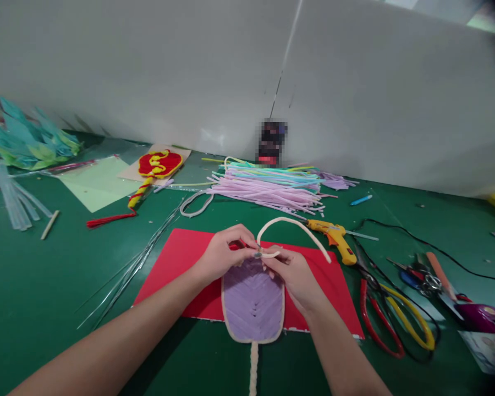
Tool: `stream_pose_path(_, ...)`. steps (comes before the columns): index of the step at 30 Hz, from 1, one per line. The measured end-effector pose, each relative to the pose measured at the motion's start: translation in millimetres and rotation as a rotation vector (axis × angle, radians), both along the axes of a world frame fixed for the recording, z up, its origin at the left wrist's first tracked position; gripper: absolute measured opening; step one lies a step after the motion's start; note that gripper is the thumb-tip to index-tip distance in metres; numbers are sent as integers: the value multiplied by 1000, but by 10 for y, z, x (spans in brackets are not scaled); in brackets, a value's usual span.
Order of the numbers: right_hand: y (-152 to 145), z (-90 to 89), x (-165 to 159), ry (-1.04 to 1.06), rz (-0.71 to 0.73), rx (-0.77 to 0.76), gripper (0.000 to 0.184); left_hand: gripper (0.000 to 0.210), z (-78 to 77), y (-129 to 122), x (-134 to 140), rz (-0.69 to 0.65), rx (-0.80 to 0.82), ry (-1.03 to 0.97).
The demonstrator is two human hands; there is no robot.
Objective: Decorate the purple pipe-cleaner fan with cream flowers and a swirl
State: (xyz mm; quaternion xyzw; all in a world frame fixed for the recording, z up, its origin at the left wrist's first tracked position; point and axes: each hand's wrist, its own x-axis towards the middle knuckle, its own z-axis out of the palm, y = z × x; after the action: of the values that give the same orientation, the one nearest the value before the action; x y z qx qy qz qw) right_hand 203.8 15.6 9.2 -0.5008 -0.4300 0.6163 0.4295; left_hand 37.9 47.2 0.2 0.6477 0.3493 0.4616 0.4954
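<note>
A lilac fan-shaped piece [253, 302] with a cream edging and a twisted cream handle [253, 366] lies partly over a red board [181, 258]. At its top edge my left hand [226, 250] pinches a cream pipe cleaner [289, 220], fingertips closed. My right hand [291, 272] is closed on the same pipe cleaner just to the right, its short end showing between the fingers. The longer end arches up and over to the right. My fingers partly hide the fan's top edge.
Behind the board lies a pile of lilac and mint pipe cleaners [264, 187]. A yellow glue gun [334, 236], pliers [379, 313] and other tools are at right. Thin wires [140, 258], a red-and-yellow fan [160, 165] and glue sticks [18, 198] lie left.
</note>
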Motion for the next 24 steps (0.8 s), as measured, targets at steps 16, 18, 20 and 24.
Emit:
stream_pose_path(16, -2, 5, 36, -219, 93, 213, 20, 15, 14, -26, 29, 42, -200, 37)
stream_pose_path(18, 0, -9, 31, -225, 74, 199, 22, 15, 16, -26, 30, 48, -186, 51)
stream_pose_path(20, 7, -37, 19, -221, 31, 194, 25, 13, 21, -29, 35, 61, -145, 86)
stream_pose_path(24, 27, -76, -10, -116, -46, 167, 29, 15, 32, -38, 42, 44, -55, 168)
